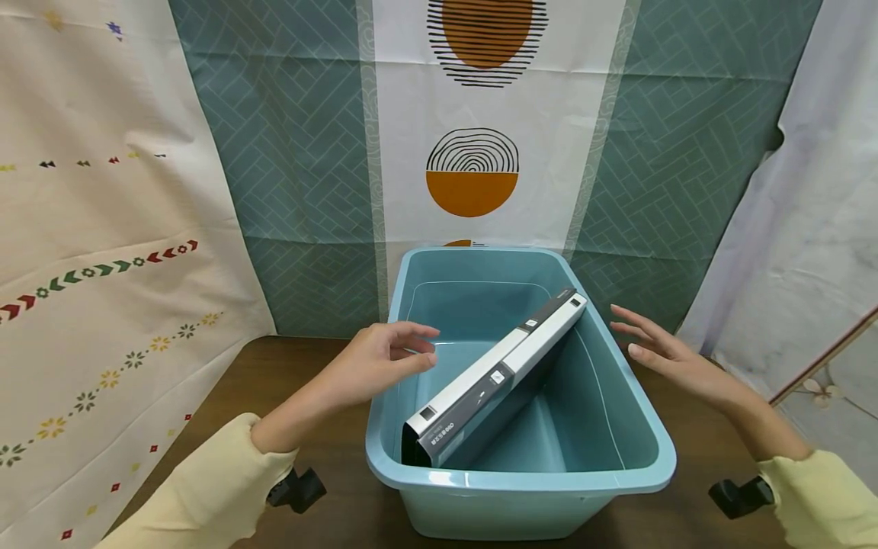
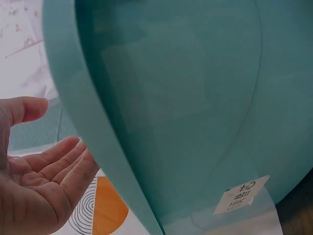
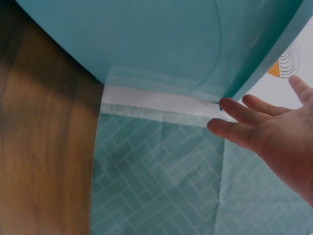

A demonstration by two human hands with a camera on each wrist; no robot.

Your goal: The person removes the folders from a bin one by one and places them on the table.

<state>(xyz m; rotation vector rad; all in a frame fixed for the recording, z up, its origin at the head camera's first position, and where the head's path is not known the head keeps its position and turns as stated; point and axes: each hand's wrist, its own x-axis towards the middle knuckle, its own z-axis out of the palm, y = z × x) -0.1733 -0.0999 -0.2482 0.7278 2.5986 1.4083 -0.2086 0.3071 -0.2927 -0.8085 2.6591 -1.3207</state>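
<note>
A light blue plastic tub (image 1: 549, 482) stands on the table. Inside it a long, narrow box (image 1: 499, 371), white and dark grey with small printing, leans diagonally, its far end up by the right rim and its near end low at the front left. My left hand (image 1: 384, 358) hovers at the tub's left rim, fingers loosely bent and thumb apart, holding nothing. Just outside the right rim, my right hand (image 1: 668, 357) is raised with spread fingers and an empty palm. In the right wrist view its fingertips overlap the tub's edge.
Behind the tub hangs a green and white patterned cloth (image 1: 295, 152). A cream cloth (image 1: 123, 305) borders the left side, a pale curtain (image 1: 809, 229) the right. Brown wooden tabletop (image 1: 343, 488) shows around the tub. A small label (image 2: 242, 195) sticks to the tub's outer wall.
</note>
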